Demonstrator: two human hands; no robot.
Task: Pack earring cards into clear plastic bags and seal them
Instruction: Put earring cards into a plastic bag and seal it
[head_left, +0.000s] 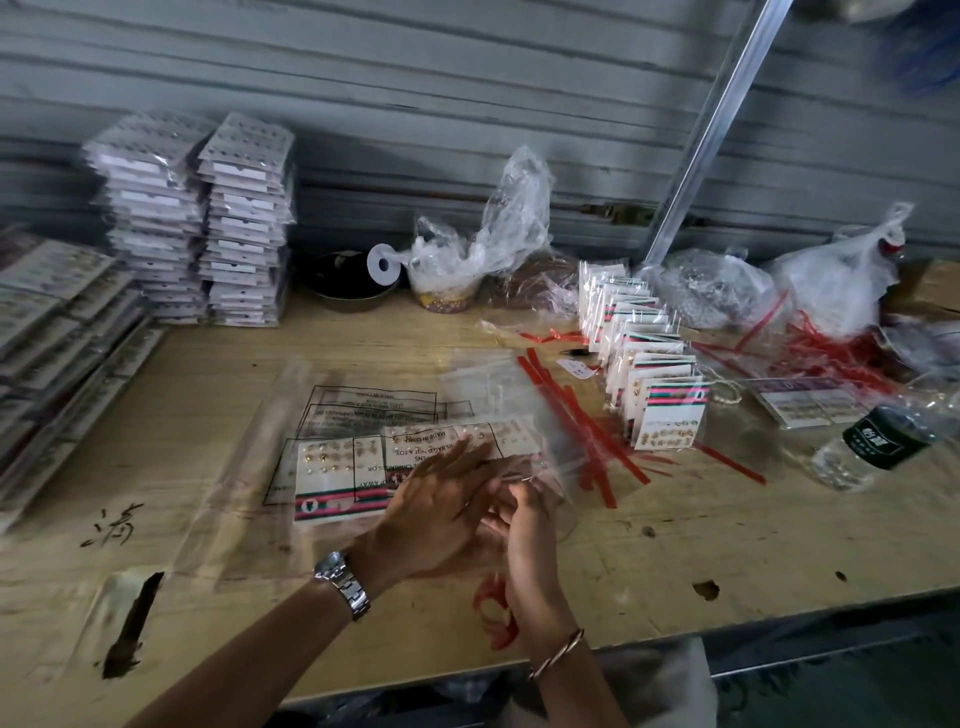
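An earring card (332, 475) with a red-and-green stripe lies inside a clear plastic bag (410, 452) printed with black warning text, in the middle of the wooden table. My left hand (431, 512), with a watch on its wrist, lies flat with straight fingers on the bag's right part. My right hand (524, 514) pinches the bag's open end at the right. More empty clear bags (374, 405) lie stacked behind. A row of bagged earring cards (644, 353) stands overlapping at the right.
Tall stacks of packed cards (202, 223) stand at the back left, flatter stacks (57, 332) at the far left. Red peel strips (582, 431) litter the table right of my hands. A lying water bottle (883, 447), crumpled plastic bags (493, 244) and a dark bowl (348, 283) sit behind.
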